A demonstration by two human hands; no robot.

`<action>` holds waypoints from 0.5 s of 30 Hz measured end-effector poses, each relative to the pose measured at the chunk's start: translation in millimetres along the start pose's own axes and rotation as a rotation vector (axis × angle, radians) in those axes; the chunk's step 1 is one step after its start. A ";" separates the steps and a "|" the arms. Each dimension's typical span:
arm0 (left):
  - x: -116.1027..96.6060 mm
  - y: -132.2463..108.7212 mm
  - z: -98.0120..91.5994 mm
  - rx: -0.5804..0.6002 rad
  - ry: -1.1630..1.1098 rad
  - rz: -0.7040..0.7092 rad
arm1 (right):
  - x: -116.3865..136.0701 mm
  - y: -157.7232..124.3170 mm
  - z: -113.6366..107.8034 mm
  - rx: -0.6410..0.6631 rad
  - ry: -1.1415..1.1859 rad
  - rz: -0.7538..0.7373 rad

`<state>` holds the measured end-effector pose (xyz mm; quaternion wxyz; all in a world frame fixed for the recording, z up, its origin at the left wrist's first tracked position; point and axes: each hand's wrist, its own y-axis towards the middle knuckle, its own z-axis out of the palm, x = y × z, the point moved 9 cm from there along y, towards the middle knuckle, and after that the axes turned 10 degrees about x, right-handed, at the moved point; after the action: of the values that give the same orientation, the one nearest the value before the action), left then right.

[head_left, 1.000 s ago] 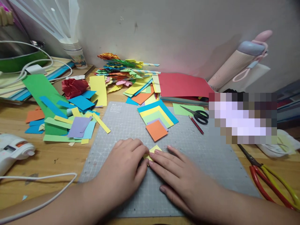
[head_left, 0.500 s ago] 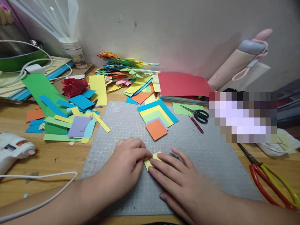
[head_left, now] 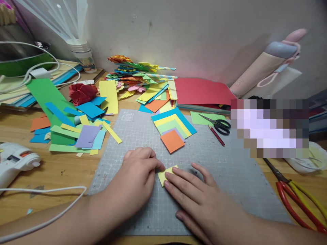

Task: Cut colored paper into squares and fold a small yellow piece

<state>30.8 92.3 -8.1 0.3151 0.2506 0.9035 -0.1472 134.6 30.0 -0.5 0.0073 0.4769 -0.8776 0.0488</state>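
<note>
A small pale yellow piece of folded paper (head_left: 161, 179) lies on the grey cutting mat (head_left: 138, 217), between my two hands. My left hand (head_left: 139, 175) is curled closed at the paper's left corner, its index fingertip on the edge; the thumb tip is mostly hidden. Stretched fingers of my right hand (head_left: 196, 190) lie flat, and their tips press on the paper's right part. Just beyond my hands is an orange paper square (head_left: 172, 141), overlapping a fanned stack of purple, green, yellow and blue paper squares (head_left: 190, 128).
Black-handled scissors (head_left: 221, 127) and a red pencil (head_left: 216, 136) lie back right. Larger red-and-yellow-handled scissors (head_left: 286, 187) are at the right edge. Paper scraps (head_left: 87, 136) and a glue gun (head_left: 17, 160) sit left, its white cable (head_left: 81, 194) crossing above my left forearm. A blurred patch hides something right.
The view has shifted slightly. My left fingertips have drawn back a little, so more of the yellow paper's left part shows. My right fingers stay on it.
</note>
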 end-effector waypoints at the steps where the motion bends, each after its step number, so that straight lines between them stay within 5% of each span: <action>1: 0.0 0.0 -0.2 -0.001 -0.001 0.002 | -0.1 0.2 0.2 -0.001 -0.001 0.001; 15: 2.3 1.6 1.1 0.015 -0.032 0.006 | -0.3 0.2 3.9 0.028 -0.025 0.003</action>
<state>30.7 94.0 -10.6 0.3280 0.2535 0.8963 -0.1572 134.7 30.0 -4.4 -0.0104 0.4760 -0.8776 0.0554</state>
